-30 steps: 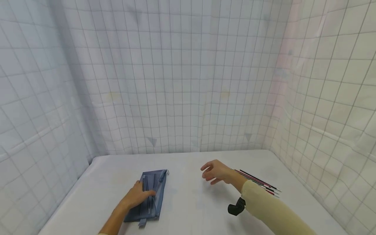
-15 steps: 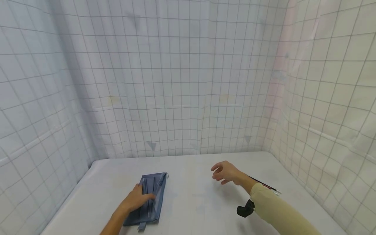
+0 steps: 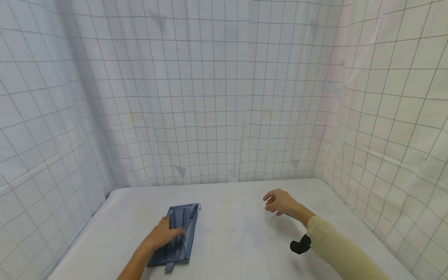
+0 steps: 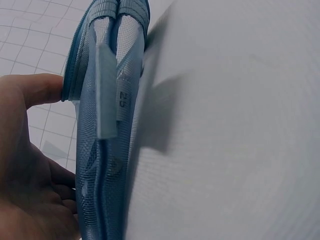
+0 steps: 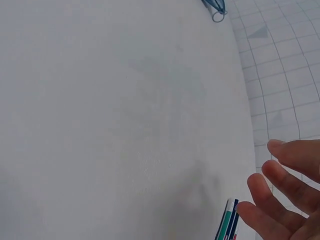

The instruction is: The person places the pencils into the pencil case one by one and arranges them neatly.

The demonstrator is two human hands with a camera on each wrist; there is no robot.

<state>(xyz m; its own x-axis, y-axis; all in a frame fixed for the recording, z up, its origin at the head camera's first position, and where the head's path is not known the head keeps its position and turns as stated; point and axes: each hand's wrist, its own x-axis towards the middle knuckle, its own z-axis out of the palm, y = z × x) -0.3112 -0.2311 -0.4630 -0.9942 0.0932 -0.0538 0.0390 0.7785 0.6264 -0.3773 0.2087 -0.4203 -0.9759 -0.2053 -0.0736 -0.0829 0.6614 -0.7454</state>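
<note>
A flat blue mesh zip pouch (image 3: pixel 190 229) lies on the left part of the white table, a metal ring at its far corner. My left hand (image 3: pixel 162 235) rests on it, thumb stretched across the top and fingers over its left side. In the left wrist view, the thumb touches the zipper edge of the pouch (image 4: pixel 100 175). Above the table on the right is my right hand (image 3: pixel 280 201), fingers loosely bent, nothing in them. Close by its fingertips in the right wrist view are the ends of slender coloured pens (image 5: pixel 228 220), mostly hidden by the forearm in the head view.
The white table (image 3: pixel 227 233) runs back to a hanging white cloth with a grid (image 3: pixel 217 116), which also closes in both sides. A black wrist camera (image 3: pixel 300 245) sticks out below the right sleeve (image 3: pixel 339 249).
My right hand has moved to the right across the table, and its forearm now covers the pens that showed earlier. The left hand and the pouch have stayed in place.
</note>
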